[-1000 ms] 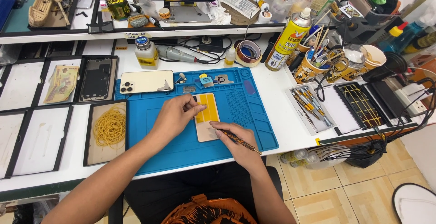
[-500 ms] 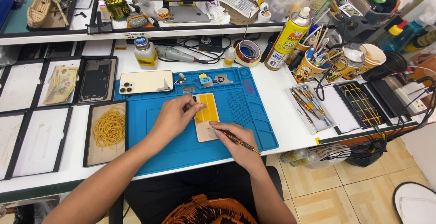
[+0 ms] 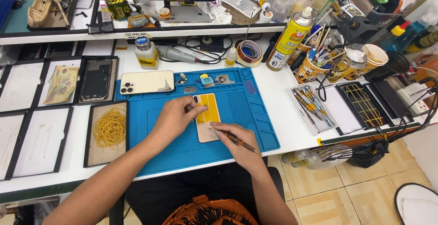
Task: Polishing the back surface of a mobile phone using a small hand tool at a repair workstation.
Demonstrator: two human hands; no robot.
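Right fingers: the right hand (image 3: 239, 138) grips a thin dark tool (image 3: 242, 143) like a pen, its tip at the lower part of the phone panel (image 3: 206, 122).
Left fingers: the left hand (image 3: 175, 115) lies flat, fingers (image 3: 195, 109) released and spread, pressing the panel's upper left edge; grasping nothing.
Panel: pale with yellow strips, lying flat near the middle of the blue mat (image 3: 200, 115).
Slip risk: if the tip skids off the panel it could score it or jab the pinning fingers, which sit just beside the tool's path.
Shift risk: with only one edge pinned, a hard push may turn the panel.
Small parts: loose pieces (image 3: 207, 80) at the mat's far edge could scatter under a sweeping wrist.
Near edge: the right wrist hangs over the surface (image 3: 292, 129) edge, so there is little room for the tool's tail.
Open room: bare mat to the left and right of the panel; gold phone (image 3: 147, 82) well apart.
Right side: tool tray (image 3: 310, 106) near, cups and spray can (image 3: 289, 38) crowd beyond.
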